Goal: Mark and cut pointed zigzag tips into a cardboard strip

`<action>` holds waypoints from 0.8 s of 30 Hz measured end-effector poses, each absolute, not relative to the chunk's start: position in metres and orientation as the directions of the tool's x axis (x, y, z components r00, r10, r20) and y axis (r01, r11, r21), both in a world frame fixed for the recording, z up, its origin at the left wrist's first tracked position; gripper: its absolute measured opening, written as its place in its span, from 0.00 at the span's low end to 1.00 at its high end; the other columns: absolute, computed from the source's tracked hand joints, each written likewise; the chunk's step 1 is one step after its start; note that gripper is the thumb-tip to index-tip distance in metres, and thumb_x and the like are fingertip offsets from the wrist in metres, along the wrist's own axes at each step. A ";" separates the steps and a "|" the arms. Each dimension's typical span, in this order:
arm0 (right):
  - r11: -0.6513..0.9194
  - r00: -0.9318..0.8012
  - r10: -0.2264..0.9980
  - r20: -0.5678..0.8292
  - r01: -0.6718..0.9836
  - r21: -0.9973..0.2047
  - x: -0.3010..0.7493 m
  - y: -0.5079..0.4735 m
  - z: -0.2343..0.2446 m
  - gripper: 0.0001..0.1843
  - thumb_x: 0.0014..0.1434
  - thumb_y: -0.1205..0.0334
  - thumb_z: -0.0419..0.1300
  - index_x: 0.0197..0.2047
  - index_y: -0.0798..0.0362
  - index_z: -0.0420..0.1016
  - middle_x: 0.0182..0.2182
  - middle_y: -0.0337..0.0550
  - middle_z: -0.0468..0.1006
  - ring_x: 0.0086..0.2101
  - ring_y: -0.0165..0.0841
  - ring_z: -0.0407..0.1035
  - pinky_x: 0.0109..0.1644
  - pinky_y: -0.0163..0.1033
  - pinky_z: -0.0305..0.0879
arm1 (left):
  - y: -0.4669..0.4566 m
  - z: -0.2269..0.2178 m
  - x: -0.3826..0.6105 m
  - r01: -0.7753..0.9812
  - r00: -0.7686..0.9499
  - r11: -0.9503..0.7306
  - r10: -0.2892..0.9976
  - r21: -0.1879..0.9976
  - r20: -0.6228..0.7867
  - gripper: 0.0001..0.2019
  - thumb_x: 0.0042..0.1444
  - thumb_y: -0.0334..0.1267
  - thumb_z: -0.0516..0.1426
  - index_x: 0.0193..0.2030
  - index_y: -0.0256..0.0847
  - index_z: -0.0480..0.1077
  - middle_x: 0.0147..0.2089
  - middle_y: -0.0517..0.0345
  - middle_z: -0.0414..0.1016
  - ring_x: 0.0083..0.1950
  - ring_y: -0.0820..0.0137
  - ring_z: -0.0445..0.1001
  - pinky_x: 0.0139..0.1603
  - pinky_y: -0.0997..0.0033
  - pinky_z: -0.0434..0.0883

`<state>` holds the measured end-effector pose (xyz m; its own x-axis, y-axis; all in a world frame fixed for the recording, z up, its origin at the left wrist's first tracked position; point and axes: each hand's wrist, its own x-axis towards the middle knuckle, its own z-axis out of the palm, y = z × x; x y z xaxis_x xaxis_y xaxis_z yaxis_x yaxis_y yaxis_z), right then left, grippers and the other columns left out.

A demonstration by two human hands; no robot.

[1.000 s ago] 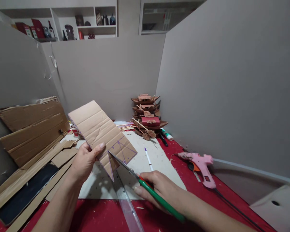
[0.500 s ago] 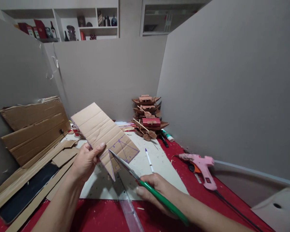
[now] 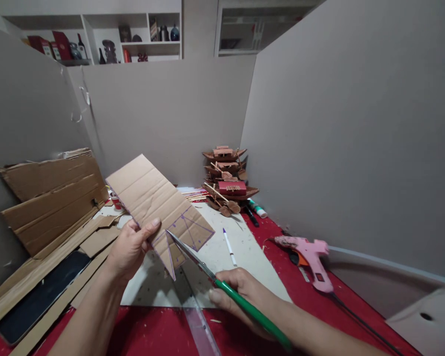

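Observation:
A piece of cardboard with purple marker lines is pinched in my left hand, thumb on top, and held tilted above the table. My right hand grips green-handled scissors. Their blades lie over the marked lower end of the cardboard, with the tips by a purple line near my left thumb. A pointed flap hangs at the cut lower edge. Below, a clear ruler lies partly under the scissors, and a white marker with a purple tip rests on the white sheet.
A pink glue gun with a black cord lies right, beside an orange-handled cutter. Stacked model boats stand at the back. Cardboard sheets and strips and a black phone-like slab occupy the left. Grey panels enclose the table.
The cardboard's upper end has shifted slightly left and up, and its pointed flap hangs a little lower. Both hands keep their holds, and the scissors have barely moved.

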<state>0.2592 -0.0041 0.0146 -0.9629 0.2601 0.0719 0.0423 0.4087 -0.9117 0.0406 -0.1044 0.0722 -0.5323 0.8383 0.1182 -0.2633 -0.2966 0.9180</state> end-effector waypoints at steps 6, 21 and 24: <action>0.431 -0.962 0.268 0.057 0.067 -0.900 0.262 -0.003 0.013 0.28 0.62 0.37 0.51 0.24 0.52 0.54 0.21 0.32 0.50 0.24 0.25 0.45 0.25 0.33 0.44 | -0.103 0.071 0.036 -0.272 -0.511 -0.301 0.850 0.914 0.128 0.19 0.42 0.39 0.70 0.42 0.34 0.78 0.43 0.44 0.82 0.46 0.53 0.80 0.48 0.56 0.76; 0.739 -0.894 0.438 0.091 0.301 -0.603 0.265 -0.004 0.028 0.21 0.62 0.42 0.52 0.31 0.52 0.63 0.25 0.37 0.68 0.26 0.30 0.58 0.31 0.35 0.51 | -0.103 0.076 0.028 -0.154 -0.729 -0.468 0.649 0.870 0.220 0.14 0.39 0.39 0.71 0.32 0.35 0.77 0.33 0.54 0.82 0.36 0.65 0.80 0.35 0.73 0.75; 0.734 -0.911 0.387 0.142 0.212 -0.645 0.265 -0.002 0.024 0.22 0.62 0.41 0.52 0.29 0.51 0.60 0.22 0.33 0.63 0.24 0.27 0.54 0.29 0.34 0.50 | -0.103 0.079 0.024 -0.138 -0.761 -0.500 0.605 0.855 0.232 0.16 0.39 0.40 0.71 0.34 0.35 0.77 0.34 0.54 0.81 0.36 0.66 0.80 0.33 0.75 0.75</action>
<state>0.2654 -0.0022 0.0243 -0.9109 0.3874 0.1419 0.2118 0.7342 -0.6451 0.0239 -0.1035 0.0791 -0.7615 0.6054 0.2316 -0.1376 -0.5002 0.8549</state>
